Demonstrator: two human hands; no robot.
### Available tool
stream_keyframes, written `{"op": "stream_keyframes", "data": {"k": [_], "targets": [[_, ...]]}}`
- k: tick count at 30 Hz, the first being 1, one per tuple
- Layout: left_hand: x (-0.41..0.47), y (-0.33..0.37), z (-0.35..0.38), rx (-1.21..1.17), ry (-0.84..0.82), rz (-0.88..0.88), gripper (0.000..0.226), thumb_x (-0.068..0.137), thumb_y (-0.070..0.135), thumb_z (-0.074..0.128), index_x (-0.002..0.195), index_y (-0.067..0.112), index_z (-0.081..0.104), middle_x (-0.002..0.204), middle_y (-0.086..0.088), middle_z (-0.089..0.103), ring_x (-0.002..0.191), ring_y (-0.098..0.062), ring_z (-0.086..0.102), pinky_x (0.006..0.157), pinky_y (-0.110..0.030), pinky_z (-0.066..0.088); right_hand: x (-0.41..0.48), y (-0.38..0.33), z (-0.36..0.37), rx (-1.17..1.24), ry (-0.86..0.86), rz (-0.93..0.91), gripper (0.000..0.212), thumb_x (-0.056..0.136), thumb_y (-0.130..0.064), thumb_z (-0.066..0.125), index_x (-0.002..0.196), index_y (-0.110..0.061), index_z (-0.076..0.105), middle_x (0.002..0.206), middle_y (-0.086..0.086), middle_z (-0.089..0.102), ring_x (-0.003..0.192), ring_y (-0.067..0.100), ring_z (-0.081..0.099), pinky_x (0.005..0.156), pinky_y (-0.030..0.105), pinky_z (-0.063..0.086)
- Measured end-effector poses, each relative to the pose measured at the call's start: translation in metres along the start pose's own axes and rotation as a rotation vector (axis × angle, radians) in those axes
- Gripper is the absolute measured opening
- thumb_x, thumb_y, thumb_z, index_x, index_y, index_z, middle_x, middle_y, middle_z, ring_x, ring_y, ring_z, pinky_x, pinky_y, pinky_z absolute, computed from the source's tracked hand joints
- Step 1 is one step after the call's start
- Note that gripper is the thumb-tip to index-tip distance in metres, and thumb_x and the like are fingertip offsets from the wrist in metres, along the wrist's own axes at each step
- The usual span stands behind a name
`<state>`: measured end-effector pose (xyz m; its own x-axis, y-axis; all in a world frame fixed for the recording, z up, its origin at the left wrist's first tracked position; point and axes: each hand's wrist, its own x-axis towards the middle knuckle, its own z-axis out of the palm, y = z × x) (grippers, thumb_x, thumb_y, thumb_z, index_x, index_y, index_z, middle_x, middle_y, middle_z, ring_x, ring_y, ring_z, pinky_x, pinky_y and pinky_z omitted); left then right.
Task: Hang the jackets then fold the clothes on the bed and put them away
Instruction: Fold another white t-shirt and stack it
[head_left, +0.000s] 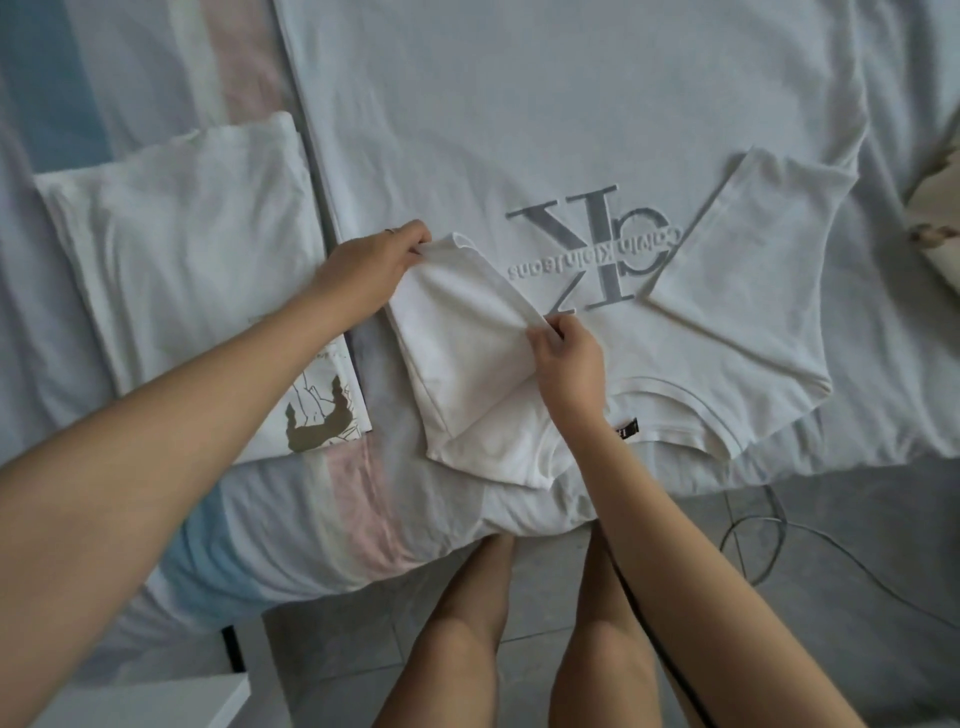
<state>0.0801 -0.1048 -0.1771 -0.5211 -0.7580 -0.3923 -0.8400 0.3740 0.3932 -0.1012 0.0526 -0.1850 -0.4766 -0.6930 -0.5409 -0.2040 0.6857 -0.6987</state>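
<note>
A white T-shirt with a grey printed logo lies spread flat on the bed, collar toward me. Its right sleeve is folded in over the chest. My left hand pinches the far corner of the left sleeve. My right hand pinches the same sleeve's inner edge close to the logo. Between both hands the sleeve is folded inward over the shirt body.
A folded white garment with a line drawing lies on the bed to the left. The bed has a striped pastel sheet. A beige patterned item is at the right edge. Grey cables lie on the tiled floor.
</note>
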Motion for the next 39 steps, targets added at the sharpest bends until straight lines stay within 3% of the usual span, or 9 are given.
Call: {"op": "stream_keyframes", "data": {"k": [5,11,15,17,20,24,30,34,39], "targets": [[0.004,-0.001,0.005,-0.198,0.003,-0.163,0.02,0.09,0.031,0.055,0.107,0.027,0.047,0.108,0.007,0.063,0.098,-0.024,0.06,0.082,-0.037,0.048,-0.005,0.005,0.007,0.045,0.045,-0.016,0.013,0.092,-0.021,0.055,0.102,-0.013,0.06,0.087,-0.004,0.064,0.083,0.015,0.057,0.069,0.03,0.039],[0.028,0.017,-0.001,-0.602,-0.051,-0.137,0.037,0.08,-0.002,0.067,0.11,0.014,0.052,0.086,0.001,0.059,0.083,-0.01,0.056,0.075,-0.007,0.042,-0.006,0.007,0.008,0.057,0.087,-0.016,0.03,0.091,-0.011,0.048,0.119,-0.019,0.052,0.102,-0.01,0.06,0.08,0.01,0.054,0.069,0.029,0.04],[0.035,0.02,0.002,-0.725,0.107,-0.14,0.036,0.077,-0.01,0.064,0.103,0.01,0.052,0.079,0.002,0.057,0.065,0.007,0.054,0.069,-0.011,0.043,-0.015,0.01,0.02,-0.361,0.198,-0.258,0.065,0.074,0.007,0.047,0.135,-0.017,0.046,0.14,0.007,0.046,0.127,0.025,0.044,0.103,0.039,0.034],[0.03,0.02,0.008,-0.564,0.281,-0.074,0.034,0.077,0.0,0.065,0.108,0.008,0.054,0.095,-0.004,0.058,0.084,0.002,0.056,0.078,-0.019,0.043,-0.02,0.009,0.031,-0.639,0.137,-0.446,0.077,0.073,0.002,0.054,0.145,-0.018,0.036,0.154,0.008,0.031,0.142,0.027,0.027,0.114,0.039,0.013],[0.01,0.021,0.026,0.073,0.462,0.134,0.045,0.082,0.026,0.055,0.125,0.011,0.053,0.13,-0.01,0.051,0.121,-0.025,0.048,0.098,-0.036,0.032,-0.019,0.015,0.038,-0.864,-0.071,-0.635,0.075,0.083,-0.022,0.059,0.15,-0.024,0.025,0.158,0.006,0.022,0.145,0.026,0.021,0.116,0.041,-0.006],[-0.018,0.0,0.057,0.56,0.08,0.125,0.089,0.083,0.065,0.035,0.153,0.02,0.003,0.16,-0.008,0.007,0.147,-0.023,0.009,0.113,-0.055,0.001,-0.005,0.029,0.015,-0.923,-0.091,-0.328,0.064,0.098,-0.046,0.033,0.151,-0.038,-0.002,0.161,-0.006,-0.006,0.148,0.022,-0.008,0.103,0.043,-0.033],[-0.036,0.027,0.059,0.408,0.142,0.071,0.087,0.086,0.061,0.036,0.152,0.02,-0.003,0.158,-0.018,-0.006,0.146,-0.031,-0.007,0.11,-0.059,-0.01,-0.002,0.048,-0.059,-0.878,0.031,-0.552,0.059,0.099,-0.038,0.034,0.153,-0.028,0.012,0.16,0.004,0.007,0.148,0.024,0.004,0.117,0.038,-0.008],[-0.091,0.053,0.119,0.419,0.09,0.248,0.092,0.078,0.064,0.03,0.152,0.023,-0.007,0.159,-0.008,-0.005,0.146,-0.024,-0.015,0.111,-0.059,-0.007,-0.008,0.095,-0.111,-1.051,-0.138,-0.593,0.061,0.097,-0.044,0.029,0.152,-0.029,0.009,0.159,-0.001,0.003,0.146,0.017,0.0,0.119,0.034,-0.009],[-0.15,0.044,0.156,0.5,0.02,0.247,0.105,0.075,0.07,0.044,0.153,0.021,-0.006,0.159,-0.008,-0.013,0.146,-0.032,0.005,0.113,-0.061,0.007,-0.008,0.153,-0.183,-1.288,-0.357,-0.646,0.066,0.095,-0.052,0.028,0.153,-0.032,0.005,0.161,0.0,0.008,0.147,0.022,0.01,0.12,0.037,-0.002]]}}
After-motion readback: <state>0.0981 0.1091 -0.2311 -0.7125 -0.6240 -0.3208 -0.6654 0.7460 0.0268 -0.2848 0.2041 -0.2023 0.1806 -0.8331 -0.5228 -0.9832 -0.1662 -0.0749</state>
